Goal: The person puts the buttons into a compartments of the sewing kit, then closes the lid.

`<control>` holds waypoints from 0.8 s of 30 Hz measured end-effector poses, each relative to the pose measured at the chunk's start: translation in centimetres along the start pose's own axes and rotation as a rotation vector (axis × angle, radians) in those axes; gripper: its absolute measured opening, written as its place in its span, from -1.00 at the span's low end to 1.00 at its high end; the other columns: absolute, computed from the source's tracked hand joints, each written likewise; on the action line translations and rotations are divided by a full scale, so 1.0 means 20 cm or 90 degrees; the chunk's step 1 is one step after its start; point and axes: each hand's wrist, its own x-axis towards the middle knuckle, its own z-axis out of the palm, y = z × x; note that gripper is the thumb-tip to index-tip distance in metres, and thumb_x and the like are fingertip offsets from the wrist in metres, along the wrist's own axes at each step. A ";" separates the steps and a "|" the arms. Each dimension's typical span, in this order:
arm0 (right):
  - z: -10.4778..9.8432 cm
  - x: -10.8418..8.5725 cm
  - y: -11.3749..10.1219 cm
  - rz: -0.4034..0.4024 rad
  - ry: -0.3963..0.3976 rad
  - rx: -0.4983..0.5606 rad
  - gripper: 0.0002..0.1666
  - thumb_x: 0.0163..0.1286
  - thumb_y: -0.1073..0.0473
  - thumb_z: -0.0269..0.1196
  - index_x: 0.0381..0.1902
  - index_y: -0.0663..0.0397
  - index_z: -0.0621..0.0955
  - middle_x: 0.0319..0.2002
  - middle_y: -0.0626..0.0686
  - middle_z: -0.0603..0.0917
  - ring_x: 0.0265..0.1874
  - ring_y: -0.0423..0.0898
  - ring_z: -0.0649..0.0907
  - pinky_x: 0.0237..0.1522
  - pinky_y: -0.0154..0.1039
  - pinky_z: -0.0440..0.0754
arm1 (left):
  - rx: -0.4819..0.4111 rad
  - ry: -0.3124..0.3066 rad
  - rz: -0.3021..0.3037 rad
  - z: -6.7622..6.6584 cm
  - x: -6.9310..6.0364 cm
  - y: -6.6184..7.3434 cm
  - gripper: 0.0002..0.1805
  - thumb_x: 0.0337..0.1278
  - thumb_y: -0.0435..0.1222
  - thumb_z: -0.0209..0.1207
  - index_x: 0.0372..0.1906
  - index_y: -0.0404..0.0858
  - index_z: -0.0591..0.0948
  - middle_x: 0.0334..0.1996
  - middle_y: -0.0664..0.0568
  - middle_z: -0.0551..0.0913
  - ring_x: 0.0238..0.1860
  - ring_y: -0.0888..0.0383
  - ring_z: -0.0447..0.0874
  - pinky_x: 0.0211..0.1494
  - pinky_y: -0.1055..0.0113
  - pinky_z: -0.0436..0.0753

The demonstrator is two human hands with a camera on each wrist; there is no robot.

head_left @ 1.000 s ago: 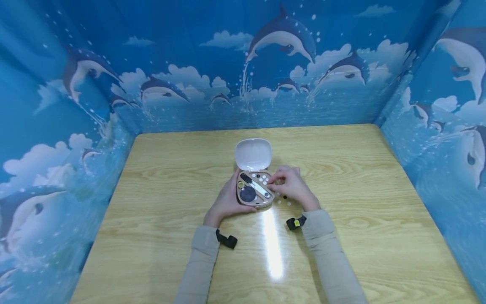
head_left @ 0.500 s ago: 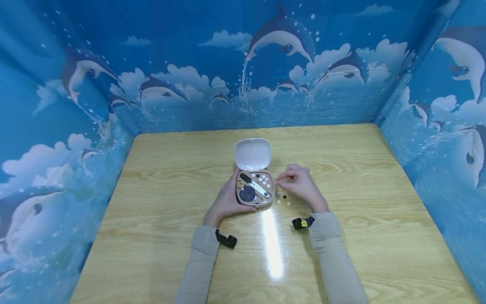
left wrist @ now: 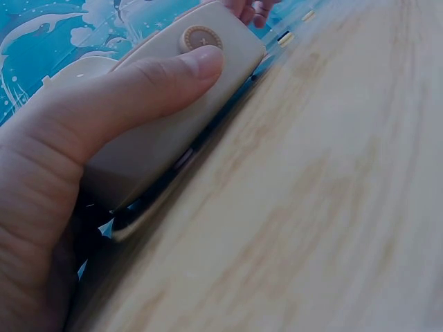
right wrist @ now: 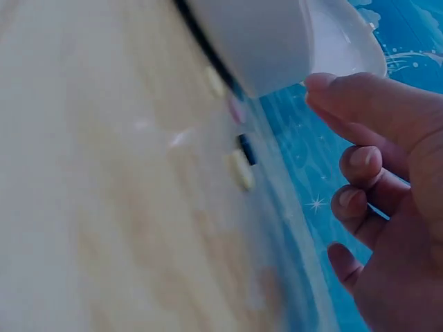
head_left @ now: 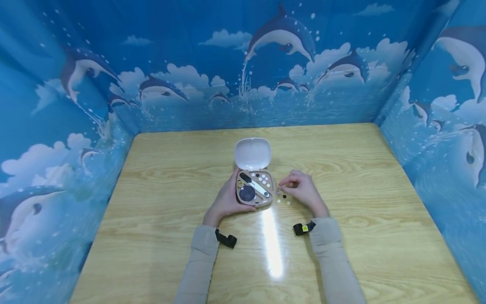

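A beige box (head_left: 270, 202) with its white lid (head_left: 252, 154) raised sits mid-table. My left hand (head_left: 227, 197) grips its left side; in the left wrist view the thumb touches a round clasp (left wrist: 201, 37) on its front. Inside lie a black-and-white tool (head_left: 255, 185), a dark round piece (head_left: 247, 193) and several small buttons (head_left: 264, 177). Just right of the box is my right hand (head_left: 303, 192), thumb and forefinger close together with nothing visible between them. Beneath it, a black button (right wrist: 246, 149) and pale buttons (right wrist: 241, 171) lie loose on the table.
The wooden table (head_left: 171, 169) extends around the box on all sides. A blue dolphin-print curtain (head_left: 190, 97) stands behind it and along both sides. Black wrist cameras (head_left: 226, 241) are strapped to both wrists.
My right hand has drawn back rightward from the box's button compartment, then lowered toward the loose buttons. One more white button shows in the compartment's lower right. The left hand holds still.
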 end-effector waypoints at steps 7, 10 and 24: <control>0.02 -0.01 0.05 -0.004 0.003 0.006 -0.83 0.07 0.18 0.53 -0.34 -0.01 0.78 -0.44 -0.01 0.55 -0.36 -0.04 0.46 -0.29 -0.24 0.46 | 0.000 0.000 0.000 0.00 0.00 0.00 0.72 -0.80 0.05 0.72 0.59 0.23 -0.27 0.50 0.21 0.17 0.44 0.13 0.21 0.48 0.05 0.24; 0.03 -0.01 0.07 -0.011 0.004 0.008 -0.82 0.05 0.18 0.54 -0.34 -0.03 0.78 -0.44 -0.03 0.57 -0.35 -0.05 0.47 -0.28 -0.25 0.46 | -0.001 0.001 0.002 0.00 0.00 0.00 0.72 -0.80 0.06 0.72 0.59 0.23 -0.27 0.50 0.19 0.17 0.44 0.11 0.22 0.48 0.03 0.24; 0.09 -0.02 0.12 -0.110 0.058 -0.068 -0.84 -0.02 0.22 0.57 -0.46 -0.11 0.79 -0.56 -0.15 0.51 -0.41 -0.15 0.44 -0.08 -0.11 0.16 | 0.002 0.002 0.015 0.00 0.01 -0.01 0.72 -0.81 0.09 0.71 0.59 0.21 -0.27 0.51 0.15 0.17 0.45 0.06 0.21 0.48 -0.01 0.24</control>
